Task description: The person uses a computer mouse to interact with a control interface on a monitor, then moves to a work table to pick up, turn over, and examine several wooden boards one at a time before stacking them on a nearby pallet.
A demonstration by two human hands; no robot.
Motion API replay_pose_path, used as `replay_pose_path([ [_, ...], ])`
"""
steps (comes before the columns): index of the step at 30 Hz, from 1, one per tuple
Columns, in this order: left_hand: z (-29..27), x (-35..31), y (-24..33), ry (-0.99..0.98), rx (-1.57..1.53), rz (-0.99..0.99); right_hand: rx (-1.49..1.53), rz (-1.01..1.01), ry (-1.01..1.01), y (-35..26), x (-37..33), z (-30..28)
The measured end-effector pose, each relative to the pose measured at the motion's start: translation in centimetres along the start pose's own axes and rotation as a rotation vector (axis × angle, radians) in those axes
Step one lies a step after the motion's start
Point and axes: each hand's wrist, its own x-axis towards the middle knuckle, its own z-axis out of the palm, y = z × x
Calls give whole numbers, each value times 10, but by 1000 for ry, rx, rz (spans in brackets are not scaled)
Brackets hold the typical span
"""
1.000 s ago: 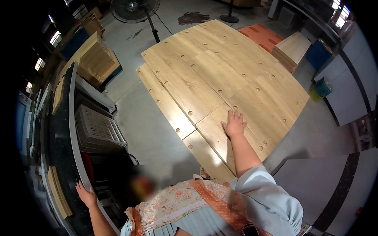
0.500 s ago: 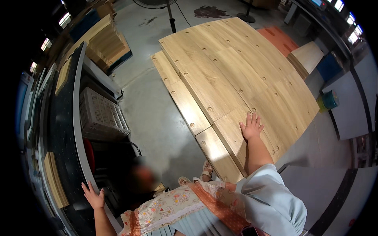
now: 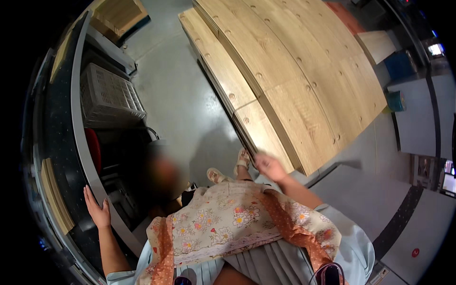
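Note:
My left hand (image 3: 98,209) is open, fingers stretched out, at the grey edge of a black speckled workbench. Nothing is in it. A short stack of wooden strips (image 3: 56,197) lies on the bench beside it. My right hand (image 3: 270,167) is smeared by motion at the near end of the lower wood-grain boards (image 3: 259,130); its fingers look partly curled, but whether they touch or hold anything is unclear. Right of it rises the higher stack of wood-grain boards (image 3: 304,121), with round holes dotted over the top face.
A grey plastic crate (image 3: 111,92) stands beneath the bench, with a red-backed chair (image 3: 93,150) nearer me. At the far left is a stack of boards (image 3: 118,19). Grey cabinets (image 3: 361,199) and a teal roll (image 3: 395,101) are on the right.
My right hand has left the top of the higher board stack and come nearer me, down by the lower boards. My left hand has shifted slightly left and forward. The view has tilted downward.

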Motion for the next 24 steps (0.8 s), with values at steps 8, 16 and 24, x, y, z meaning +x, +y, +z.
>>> replay_pose_path([
  [8, 7, -4, -35, -32, 27, 88, -34, 874, 146, 150, -102, 82],
  [16, 7, 8, -34, -81, 93, 49, 1499, 807, 889, 91, -43, 68],
  [24, 9, 2, -36, -60, 68, 52, 1171, 907, 633, 87, -59, 67],
])
